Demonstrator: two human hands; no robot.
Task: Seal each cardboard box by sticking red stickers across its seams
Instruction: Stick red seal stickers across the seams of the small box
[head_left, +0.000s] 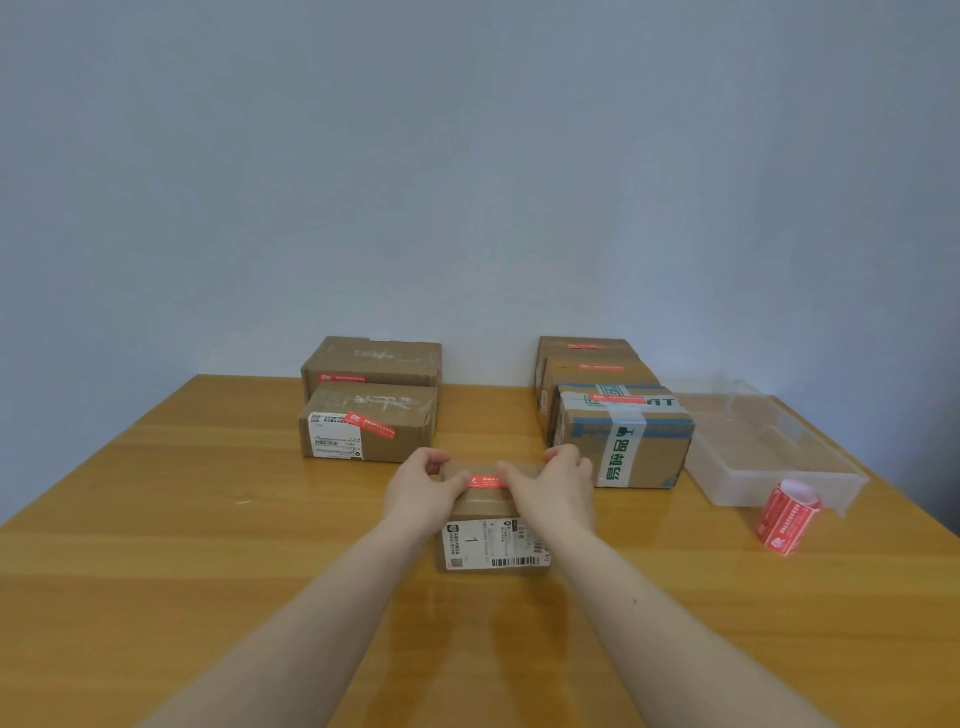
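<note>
Small cardboard box (491, 525) sits mid-table, w/ a white shipping label on its near face; everything below is placed relative to it. Both hands are on its top: left hand (422, 486) grips the left edge, fingers curled over the far side, thumb pressing the left end of a red sticker (487, 481); right hand (555, 486) does the same on the right edge, thumb on the sticker's right end. Sticker runs across the top, apparently over the seam, though the seam itself is hidden under hands & sticker. So this box looks to be mid-seal: sticker laid, being smoothed down. Behind-left of it: two brown boxes, the nearer one (368, 423) w/ a red sticker slanted over its front top edge, the farther one (371, 362) w/ a red strip on its front face. Behind-right of it: a row of three, the taped box w/ green print (626, 439) closest, then two plain ones (597, 370) behind, each showing a red sticker on top. Judging by that, approx all six boxes visible carry at least one sticker; can't tell if side or bottom seams need more. Far right of the small box: red sticker roll (787, 517) lying on the wooden table (156, 519), just in front of a clear plastic bin (769, 447). Roll is well apart from both hands, so if more strips are needed it's a reach to the right.
</note>
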